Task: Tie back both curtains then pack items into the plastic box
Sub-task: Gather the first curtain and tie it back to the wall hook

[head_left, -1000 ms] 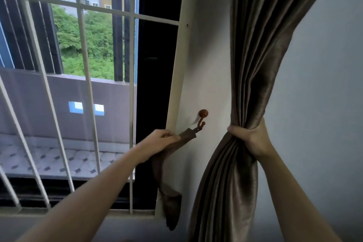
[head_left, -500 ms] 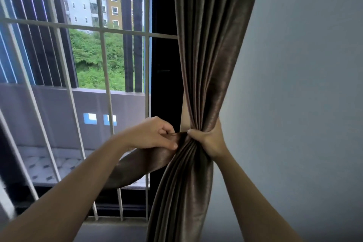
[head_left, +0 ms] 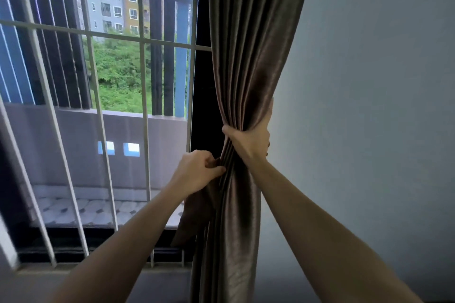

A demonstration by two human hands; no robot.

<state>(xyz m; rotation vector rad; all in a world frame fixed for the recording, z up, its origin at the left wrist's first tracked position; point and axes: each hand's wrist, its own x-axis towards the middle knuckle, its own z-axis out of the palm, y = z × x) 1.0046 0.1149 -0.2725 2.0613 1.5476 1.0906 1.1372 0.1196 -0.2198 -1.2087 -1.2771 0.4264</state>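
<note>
The right grip is clenched round the gathered curtain, forearm stretched up from lower right. Just below-left, the left grip pinches the tie-back band against the curtain's window-side edge, its loose end hanging; the wall stands to the right

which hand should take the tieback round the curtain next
Probably left: the left hand pinches the tieback right beside the curtain, while the right hand grips the gathered folds and would have to let them go.

Right hand grips the gathered curtain — left hand pinches the tieback strap beside it.
</note>
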